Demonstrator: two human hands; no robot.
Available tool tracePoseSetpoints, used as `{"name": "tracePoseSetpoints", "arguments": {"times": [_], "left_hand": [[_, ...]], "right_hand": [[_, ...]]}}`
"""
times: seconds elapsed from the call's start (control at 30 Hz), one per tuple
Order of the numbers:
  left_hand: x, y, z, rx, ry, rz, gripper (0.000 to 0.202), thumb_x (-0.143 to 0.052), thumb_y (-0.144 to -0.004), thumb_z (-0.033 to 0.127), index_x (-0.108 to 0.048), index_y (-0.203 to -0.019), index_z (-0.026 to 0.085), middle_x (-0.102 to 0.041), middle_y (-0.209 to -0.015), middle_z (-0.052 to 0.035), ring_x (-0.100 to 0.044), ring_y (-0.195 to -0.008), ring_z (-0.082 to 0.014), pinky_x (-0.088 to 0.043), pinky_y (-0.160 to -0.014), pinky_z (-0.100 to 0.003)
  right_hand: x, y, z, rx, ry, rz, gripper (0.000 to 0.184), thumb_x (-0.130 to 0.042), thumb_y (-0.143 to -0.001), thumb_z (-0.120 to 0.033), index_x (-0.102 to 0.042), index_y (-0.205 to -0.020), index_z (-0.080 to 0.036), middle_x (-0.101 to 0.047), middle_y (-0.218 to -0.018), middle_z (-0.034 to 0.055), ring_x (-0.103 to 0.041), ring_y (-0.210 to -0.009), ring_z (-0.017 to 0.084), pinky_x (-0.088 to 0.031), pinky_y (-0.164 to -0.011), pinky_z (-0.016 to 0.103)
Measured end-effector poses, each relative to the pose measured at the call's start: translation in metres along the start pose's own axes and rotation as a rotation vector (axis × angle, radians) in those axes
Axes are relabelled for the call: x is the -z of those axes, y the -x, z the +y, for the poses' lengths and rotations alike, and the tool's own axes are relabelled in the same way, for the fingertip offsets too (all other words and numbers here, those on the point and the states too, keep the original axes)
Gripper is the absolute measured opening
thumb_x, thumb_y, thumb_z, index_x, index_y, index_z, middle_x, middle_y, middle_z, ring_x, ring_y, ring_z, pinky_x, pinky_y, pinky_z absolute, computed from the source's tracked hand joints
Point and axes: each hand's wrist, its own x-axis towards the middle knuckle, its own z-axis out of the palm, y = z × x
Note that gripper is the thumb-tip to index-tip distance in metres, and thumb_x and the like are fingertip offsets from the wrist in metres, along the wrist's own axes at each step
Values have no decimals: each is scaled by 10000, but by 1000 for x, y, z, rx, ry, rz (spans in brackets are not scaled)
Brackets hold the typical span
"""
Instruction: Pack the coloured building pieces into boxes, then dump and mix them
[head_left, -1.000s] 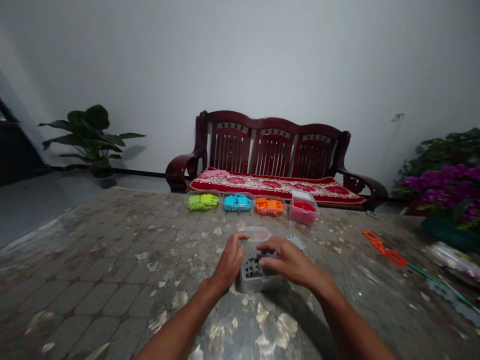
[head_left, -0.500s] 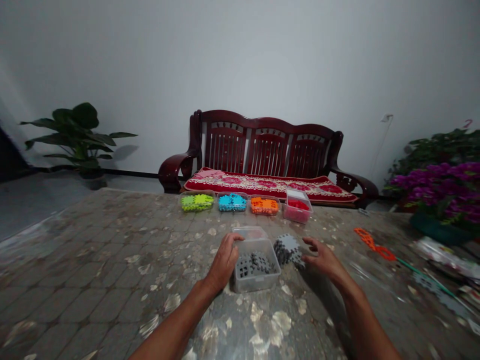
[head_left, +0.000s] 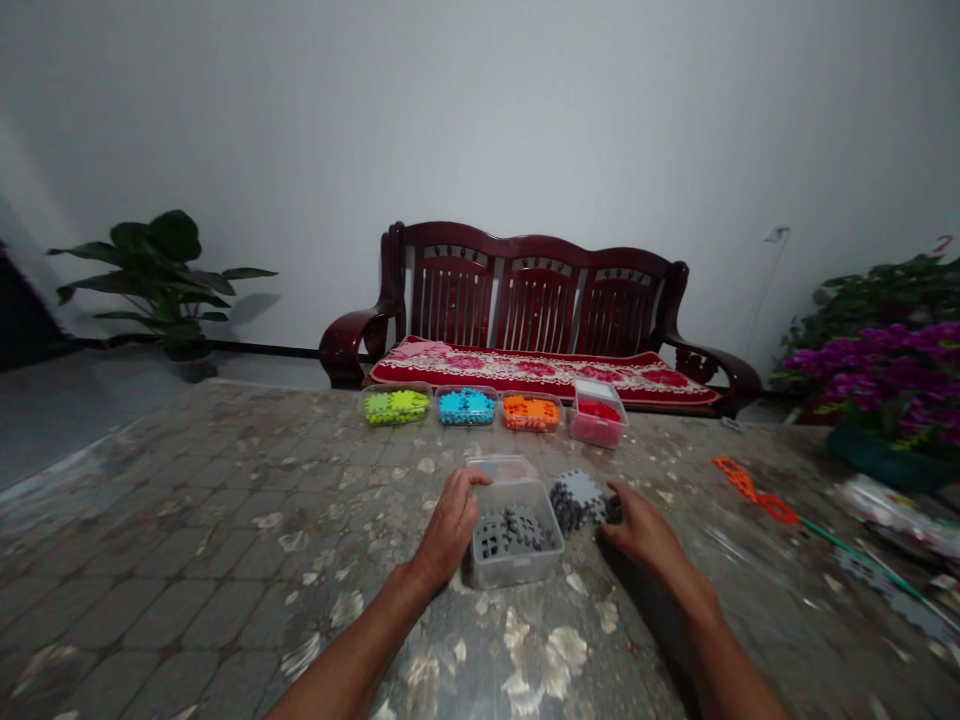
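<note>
A clear plastic box stands in front of me with its lid open at the back and several grey interlocking tiles inside. My left hand is closed on the box's left wall, fingers over the rim. Right beside the box is a pile of grey interlocking tiles, the top one lying flat. At the pile's right side, my right hand curls its thumb and fingers around a dark grey tile, which is mostly hidden by them.
Along the table's far edge stand boxes of green tiles, blue tiles, orange tiles and red pieces. To the right lie a linked orange strip, a green stick and plastic packaging. A flower pot stands behind.
My right hand's fingers have closed at the right side of the grey pile, around a tile there. My left hand stays on the box.
</note>
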Motion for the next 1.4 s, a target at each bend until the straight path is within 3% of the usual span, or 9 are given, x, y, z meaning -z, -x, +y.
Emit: {"name": "tracePoseSetpoints", "arguments": {"times": [0.1, 0.23, 0.4, 0.53, 0.63, 0.8, 0.9, 1.13, 1.4], "left_hand": [[0, 0, 0, 3, 3, -3, 265, -333, -960, 263, -568, -1075, 219, -599, -1106, -89, -561, -1130, -246, -447, -1044, -430], [0, 0, 2, 5, 12, 7, 262, -347, -953, 267, -579, -1063, 217, -606, -1099, -87, -571, -1119, -253, -453, -1039, -434], [0, 0, 2, 7, 9, 4, 261, -352, -949, 260, -582, -1063, 215, -612, -1098, -85, -576, -1126, -251, -457, -1045, -432], [0, 0, -1, -2, -6, 9, 262, -350, -953, 252, -580, -1072, 217, -611, -1103, -84, -569, -1137, -248, -460, -1046, -433], [0, 0, -2, -6, -4, 7, 257, -350, -954, 244, -577, -1073, 220, -609, -1109, -83, -566, -1138, -246, -456, -1049, -433], [0, 0, -1, -10, 14, 8, 249, -355, -947, 245, -577, -1058, 223, -609, -1096, -84, -570, -1126, -247, -452, -1051, -431], [0, 0, 0, 4, 7, 9, 257, -346, -952, 253, -581, -1053, 225, -611, -1101, -86, -571, -1127, -247, -452, -1051, -427], [1, 0, 2, -3, 5, -1, 260, -336, -960, 262, -582, -1037, 229, -610, -1098, -82, -569, -1124, -243, -451, -1054, -426], [2, -1, 5, 5, 7, -15, 261, -329, -949, 250, -583, -1008, 235, -604, -1098, -87, -567, -1138, -242, -442, -1072, -439]], "right_hand": [[19, -6, -11, -60, 15, 97, 703, -674, -646, -353, -624, -1324, -176, -756, -1052, 119, -723, -935, 305, -572, -871, 465], [42, -8, -53, 121, -114, 92, 755, -664, -708, -333, -530, -1439, -197, -719, -1199, 120, -697, -1025, 270, -551, -951, 441], [36, -2, -111, 385, -188, -118, 712, -656, -739, -218, -540, -1442, -226, -661, -1333, 116, -632, -1186, 271, -493, -1058, 467], [28, 0, -134, 479, -179, -375, 670, -685, -710, -163, -617, -1374, -229, -683, -1313, 95, -618, -1214, 273, -473, -1082, 459], [30, -3, -130, 441, -216, -416, 515, -681, -736, -186, -703, -1247, -245, -729, -1236, 70, -656, -1149, 266, -504, -1036, 448], [33, -17, -91, 179, -236, -77, 354, -574, -829, -297, -743, -1125, -201, -773, -1096, 91, -712, -979, 252, -552, -929, 437], [27, -20, -70, 100, -187, 20, 357, -586, -814, -335, -750, -1099, -196, -778, -1067, 98, -717, -932, 259, -562, -894, 441], [17, -7, -68, 81, 23, -25, 561, -710, -775, -455, -689, -1275, -200, -706, -1289, 131, -644, -1184, 338, -479, -1043, 512], [17, -1, -70, 95, 170, -15, 581, -730, -737, -338, -679, -1305, -230, -721, -1267, 113, -651, -1162, 346, -487, -1020, 500]]}}
